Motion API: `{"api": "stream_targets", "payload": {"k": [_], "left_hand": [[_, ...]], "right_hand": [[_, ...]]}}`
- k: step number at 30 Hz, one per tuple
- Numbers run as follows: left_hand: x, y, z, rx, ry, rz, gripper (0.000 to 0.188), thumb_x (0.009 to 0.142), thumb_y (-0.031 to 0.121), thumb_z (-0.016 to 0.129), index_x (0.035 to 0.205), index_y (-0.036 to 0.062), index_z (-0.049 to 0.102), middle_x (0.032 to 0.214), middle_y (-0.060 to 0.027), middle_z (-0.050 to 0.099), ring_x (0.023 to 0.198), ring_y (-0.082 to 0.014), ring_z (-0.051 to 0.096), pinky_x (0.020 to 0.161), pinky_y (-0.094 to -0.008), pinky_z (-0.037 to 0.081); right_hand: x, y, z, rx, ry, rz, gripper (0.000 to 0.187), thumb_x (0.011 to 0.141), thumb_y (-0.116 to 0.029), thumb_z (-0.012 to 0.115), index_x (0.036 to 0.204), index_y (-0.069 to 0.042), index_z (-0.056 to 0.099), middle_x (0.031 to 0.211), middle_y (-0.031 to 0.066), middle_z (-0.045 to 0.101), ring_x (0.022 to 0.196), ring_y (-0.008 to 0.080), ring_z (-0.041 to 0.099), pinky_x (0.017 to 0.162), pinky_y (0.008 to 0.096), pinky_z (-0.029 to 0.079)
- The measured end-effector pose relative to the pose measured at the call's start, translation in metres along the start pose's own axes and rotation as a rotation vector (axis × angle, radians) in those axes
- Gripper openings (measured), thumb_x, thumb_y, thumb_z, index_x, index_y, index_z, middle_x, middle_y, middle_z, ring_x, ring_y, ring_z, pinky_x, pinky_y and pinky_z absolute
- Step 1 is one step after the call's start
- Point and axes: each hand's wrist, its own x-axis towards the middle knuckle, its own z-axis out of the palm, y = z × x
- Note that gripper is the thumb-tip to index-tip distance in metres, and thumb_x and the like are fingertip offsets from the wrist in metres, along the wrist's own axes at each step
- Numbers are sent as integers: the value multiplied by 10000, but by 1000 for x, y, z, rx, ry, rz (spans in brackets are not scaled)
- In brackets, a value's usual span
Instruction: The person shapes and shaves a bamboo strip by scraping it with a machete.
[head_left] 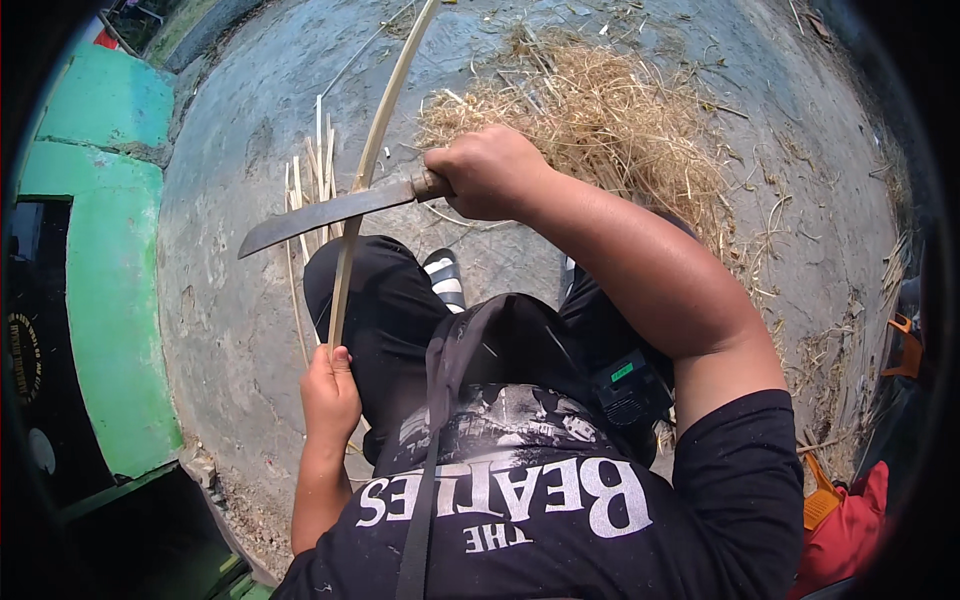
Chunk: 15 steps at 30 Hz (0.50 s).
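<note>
The pale strip [376, 140] extends from the left hand [331, 390], which grasps its lower end. Beyond that grip a machete [320, 214] crosses the strip, handle [430, 184] clenched in the right hand [492, 172]; shavings [620, 125] lie right of the strip.

Between knife [330, 211] and left hand [330, 392] there's room along the strip [345, 270], probably; the left knee [385, 270] crowds it.

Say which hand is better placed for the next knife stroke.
Right, likely: the right hand grips the knife, which crosses the pale strip; the left hand holds the strip's near end.
</note>
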Motion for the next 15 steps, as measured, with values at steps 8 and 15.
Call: {"api": "stream_targets", "payload": {"k": [8,15], "left_hand": [[1,2,-12,131,-95,-11,341,1074,266,513,863,-2,537,722,-251,604,694,-488,593,581,-502,429],[-4,1,-9,124,-83,-20,329,1067,259,524,860,4,552,719,-253,610,689,-491,601,578,-511,433]], "right_hand": [[1,26,-4,-75,-162,222,170,849,-178,628,979,-143,731,931,137,747,906,339,735,785,462,585],[1,16,-5,-24,-210,266,174,814,-189,647,961,-117,706,935,145,739,935,353,720,828,482,572]]}}
